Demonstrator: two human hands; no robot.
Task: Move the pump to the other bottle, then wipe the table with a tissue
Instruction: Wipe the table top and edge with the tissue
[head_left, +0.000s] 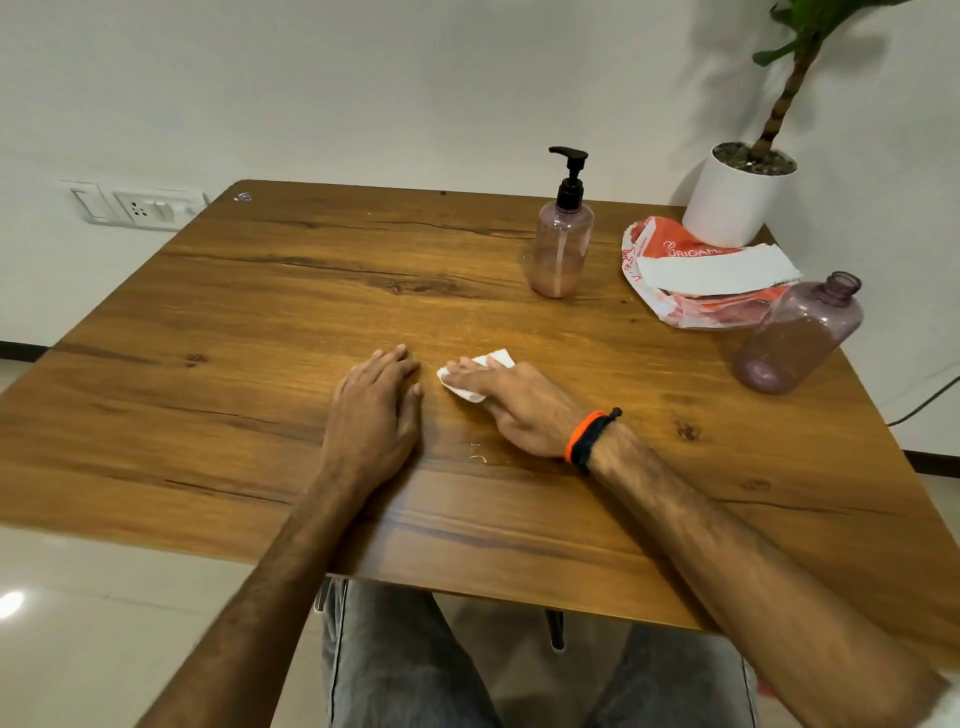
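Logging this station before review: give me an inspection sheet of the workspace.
Surface: brown wooden table, small wet marks near the right wrist.
Job's things: tinted plastic bottle with black pump upright; open tinted bottle without cap; white tissue under fingers.
Clutter: orange-white tissue pack, white potted plant.
Grippers: left hand flat on table; right hand presses tissue.
Cables: dark cable past the right edge.
Surroundings: white wall socket, tiled floor.
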